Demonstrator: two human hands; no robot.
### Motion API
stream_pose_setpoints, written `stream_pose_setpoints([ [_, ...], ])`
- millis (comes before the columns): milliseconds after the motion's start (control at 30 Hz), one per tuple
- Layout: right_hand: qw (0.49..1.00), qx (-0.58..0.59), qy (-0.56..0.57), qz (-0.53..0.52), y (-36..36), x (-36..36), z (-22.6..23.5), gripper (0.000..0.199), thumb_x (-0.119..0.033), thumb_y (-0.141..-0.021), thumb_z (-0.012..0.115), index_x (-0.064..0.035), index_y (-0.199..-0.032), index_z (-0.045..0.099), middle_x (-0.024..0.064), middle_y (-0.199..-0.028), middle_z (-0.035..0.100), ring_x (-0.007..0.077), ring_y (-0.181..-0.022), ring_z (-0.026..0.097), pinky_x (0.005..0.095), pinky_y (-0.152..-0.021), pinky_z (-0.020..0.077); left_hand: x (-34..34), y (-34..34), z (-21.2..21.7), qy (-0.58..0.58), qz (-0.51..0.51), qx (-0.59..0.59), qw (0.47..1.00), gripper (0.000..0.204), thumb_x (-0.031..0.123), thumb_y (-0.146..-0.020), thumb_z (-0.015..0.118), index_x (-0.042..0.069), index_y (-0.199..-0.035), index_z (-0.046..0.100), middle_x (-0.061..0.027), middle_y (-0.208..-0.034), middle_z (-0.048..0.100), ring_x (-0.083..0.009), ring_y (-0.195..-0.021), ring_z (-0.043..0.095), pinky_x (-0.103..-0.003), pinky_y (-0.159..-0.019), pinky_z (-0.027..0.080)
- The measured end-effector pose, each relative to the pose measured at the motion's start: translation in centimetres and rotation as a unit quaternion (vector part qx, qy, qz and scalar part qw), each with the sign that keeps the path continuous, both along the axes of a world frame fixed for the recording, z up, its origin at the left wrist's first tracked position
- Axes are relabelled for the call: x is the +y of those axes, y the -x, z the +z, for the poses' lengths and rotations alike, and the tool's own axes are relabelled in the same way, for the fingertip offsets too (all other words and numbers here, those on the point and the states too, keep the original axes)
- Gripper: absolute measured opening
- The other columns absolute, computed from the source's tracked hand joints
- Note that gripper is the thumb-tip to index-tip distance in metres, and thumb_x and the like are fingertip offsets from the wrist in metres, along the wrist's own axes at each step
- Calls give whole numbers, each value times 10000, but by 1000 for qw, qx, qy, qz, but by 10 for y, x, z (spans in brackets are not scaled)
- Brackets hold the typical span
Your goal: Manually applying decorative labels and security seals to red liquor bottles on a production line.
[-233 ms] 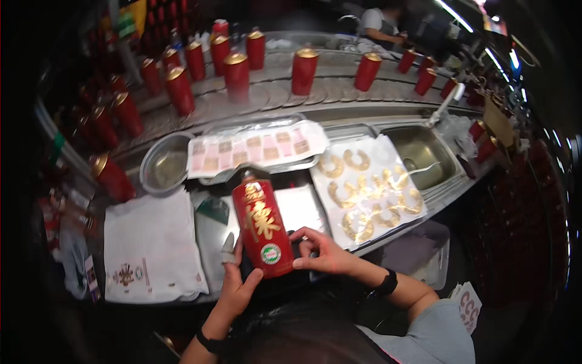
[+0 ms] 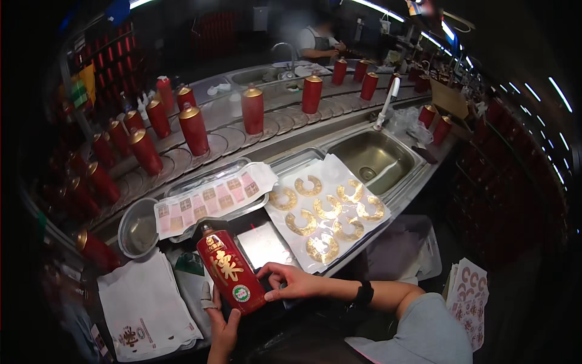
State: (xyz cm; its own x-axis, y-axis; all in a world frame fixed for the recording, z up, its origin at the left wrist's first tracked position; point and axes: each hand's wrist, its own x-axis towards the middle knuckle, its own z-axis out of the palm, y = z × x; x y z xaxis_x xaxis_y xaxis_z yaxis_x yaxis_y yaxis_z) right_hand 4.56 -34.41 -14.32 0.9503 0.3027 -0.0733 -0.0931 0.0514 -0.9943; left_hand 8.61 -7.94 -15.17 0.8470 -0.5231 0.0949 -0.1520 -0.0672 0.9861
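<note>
View swings right and tips a bit vs the earlier frame, so the whole scene sits further left and mostly lower; red bottle (image 2: pixel 227 267) stays between both hands. Bottle lies slanted over the near side of the metal counter (image 2: pixel 405 189), neck away to the upper left, front label facing up. Left hand (image 2: pixel 223 332): grip clamped on the bottle's lower left, thumb on the near edge, fingers along the side. Right hand (image 2: pixel 291 282): thumb and forefinger at the lower right edge; can't tell if that grip clamps or just rests. Stack of white sheets (image 2: pixel 148 303) is left of the left hand. Sheet of gold C-shaped stickers (image 2: pixel 327 206) sits beyond the right hand. Just past the bottle's neck: tray (image 2: pixel 265 200) with a strip of pink and brown labels (image 2: pixel 209 200) on it, grey bowl (image 2: pixel 128 221) left of that. Sink (image 2: pixel 367 159) is far right. Behind, gold-topped red bottles (image 2: pixel 253 111) stand upright along a curved track (image 2: pixel 227 142).
</note>
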Motion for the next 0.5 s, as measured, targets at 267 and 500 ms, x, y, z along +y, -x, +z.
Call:
stream_pose_setpoints([
  [267,999,-2,-39,-27,-1,-1,-7,467,-273,-911,763,-54,-1263,548,-69,-692,502,22,-629,445,212,-578,339,2,7,5,-21,24,-29,999,952,263,-918,655,-26,-1567,21,-227,-1614,250,-294,-1506,234,-412,-1232,128],
  [500,983,55,-112,-133,-6,-18,13,407,-153,-884,717,-47,-1255,590,-68,-880,559,18,-833,501,201,-787,406,-6,13,18,-49,29,-29,998,1073,353,-849,746,-37,-1563,46,-233,-1603,272,-299,-1496,258,-414,-1226,150],
])
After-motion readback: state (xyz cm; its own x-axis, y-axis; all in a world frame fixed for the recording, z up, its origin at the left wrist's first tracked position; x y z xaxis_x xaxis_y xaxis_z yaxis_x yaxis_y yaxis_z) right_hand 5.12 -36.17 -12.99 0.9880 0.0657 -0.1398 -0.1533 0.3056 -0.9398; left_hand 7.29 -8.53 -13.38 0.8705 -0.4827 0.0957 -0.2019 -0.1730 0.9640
